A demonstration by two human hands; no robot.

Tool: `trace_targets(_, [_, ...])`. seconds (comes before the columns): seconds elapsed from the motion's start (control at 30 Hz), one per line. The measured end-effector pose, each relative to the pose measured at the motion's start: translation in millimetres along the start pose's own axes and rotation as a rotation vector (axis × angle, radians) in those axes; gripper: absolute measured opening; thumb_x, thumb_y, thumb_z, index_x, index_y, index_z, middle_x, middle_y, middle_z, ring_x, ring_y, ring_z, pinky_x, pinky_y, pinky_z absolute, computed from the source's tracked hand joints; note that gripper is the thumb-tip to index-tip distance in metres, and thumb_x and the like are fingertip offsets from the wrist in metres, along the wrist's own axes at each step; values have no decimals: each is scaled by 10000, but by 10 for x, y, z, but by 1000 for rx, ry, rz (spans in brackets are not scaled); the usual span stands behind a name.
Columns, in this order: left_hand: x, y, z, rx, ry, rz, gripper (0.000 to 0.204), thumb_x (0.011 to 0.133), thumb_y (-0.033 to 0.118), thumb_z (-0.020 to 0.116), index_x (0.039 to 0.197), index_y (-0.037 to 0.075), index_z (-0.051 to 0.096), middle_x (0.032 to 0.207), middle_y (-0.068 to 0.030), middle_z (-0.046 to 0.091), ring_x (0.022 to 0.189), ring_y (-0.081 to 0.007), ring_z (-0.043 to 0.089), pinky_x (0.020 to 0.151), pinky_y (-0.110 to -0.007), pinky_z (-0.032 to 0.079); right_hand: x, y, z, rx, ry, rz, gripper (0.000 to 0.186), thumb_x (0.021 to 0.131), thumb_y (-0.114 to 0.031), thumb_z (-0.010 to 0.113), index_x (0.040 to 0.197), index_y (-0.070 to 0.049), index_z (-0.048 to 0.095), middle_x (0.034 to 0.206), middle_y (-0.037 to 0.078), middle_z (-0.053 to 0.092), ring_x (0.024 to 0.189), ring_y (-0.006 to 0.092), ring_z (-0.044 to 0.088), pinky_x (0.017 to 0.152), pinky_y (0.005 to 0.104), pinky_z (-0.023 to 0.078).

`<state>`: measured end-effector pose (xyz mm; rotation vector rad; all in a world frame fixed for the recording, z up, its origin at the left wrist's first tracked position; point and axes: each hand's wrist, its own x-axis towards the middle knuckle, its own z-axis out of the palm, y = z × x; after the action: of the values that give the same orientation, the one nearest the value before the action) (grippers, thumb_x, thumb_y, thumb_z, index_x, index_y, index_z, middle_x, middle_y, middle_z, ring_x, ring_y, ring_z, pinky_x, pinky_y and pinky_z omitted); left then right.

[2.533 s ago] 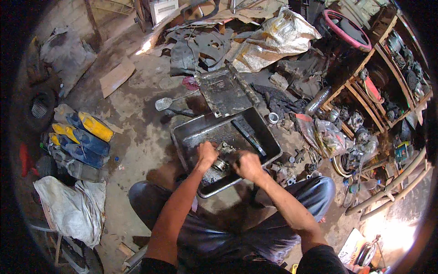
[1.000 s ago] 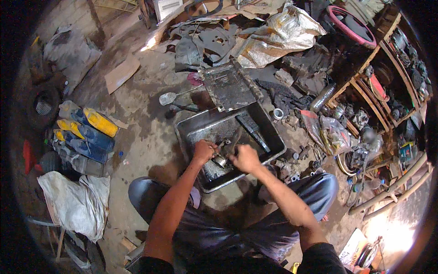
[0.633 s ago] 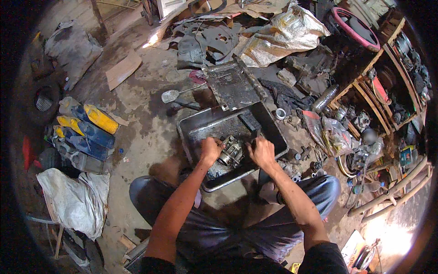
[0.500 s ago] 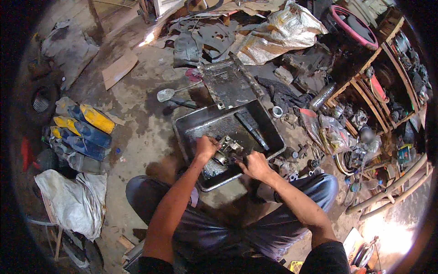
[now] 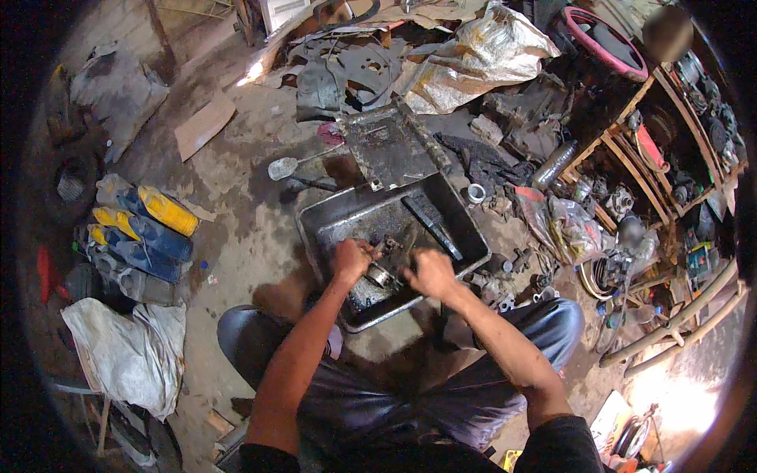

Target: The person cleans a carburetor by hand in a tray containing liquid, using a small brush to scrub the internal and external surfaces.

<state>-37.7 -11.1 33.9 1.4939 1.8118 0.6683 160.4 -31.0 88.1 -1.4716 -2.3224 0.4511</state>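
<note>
Left hand [image 5: 355,261]: yours, fingers closed on the metal part's far-left side. Right hand [image 5: 430,273]: yours, curled just right of it, apart from the left; whether it grips anything, you cannot tell. Metal part [image 5: 379,273]: in the black tray [image 5: 466,221], between your hands, partly hidden; long axis apparently running away from you, bright rounded end towards you. Hazard, judged: grimy, wet-looking surfaces could let it slip or roll if your right hand pushes hard. Dark bar [image 5: 431,228]: beyond, right; a sideways knock could strike it.
</note>
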Motion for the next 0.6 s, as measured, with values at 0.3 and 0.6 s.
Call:
trace_targets(0.3, [-43,182,-4,242,21,-8,143,715,193,710,835,114,709,819,-147,670,803,-321,651,715,-416,513,41,-22,-66,-41,-35,81,289,726,-181,670,918,21,594,869,230,623,749,388,624,679,452,511])
trace_targets(0.6, [-70,216,22,286,120,46,157,713,170,703,822,58,689,793,-183,655,755,-344,645,674,-427,501,-93,-119,-5,-28,57,156,320,761,-137,648,1029,12,557,905,197,622,809,373,620,680,445,511])
